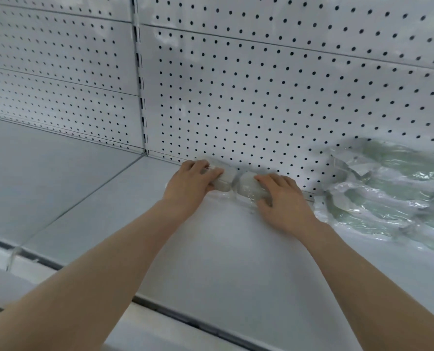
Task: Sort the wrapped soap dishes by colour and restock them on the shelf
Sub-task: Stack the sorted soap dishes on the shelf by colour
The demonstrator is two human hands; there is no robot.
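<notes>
Our left hand (193,182) grips the left white dish (224,179) and our right hand (284,201) grips the right white dish (246,186), both against the pegboard (261,97). The slick wrap may slip, and the loose green pile (393,188) beyond our right hand could slide in and mix the colours.

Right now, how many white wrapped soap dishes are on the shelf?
2: left white dish under the left hand, right white dish under the right hand. The green pile may hide more.

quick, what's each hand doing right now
Left hand: gripping the left pale wrapped soap dish.
Right hand: gripping the right pale wrapped soap dish beside it.
</notes>
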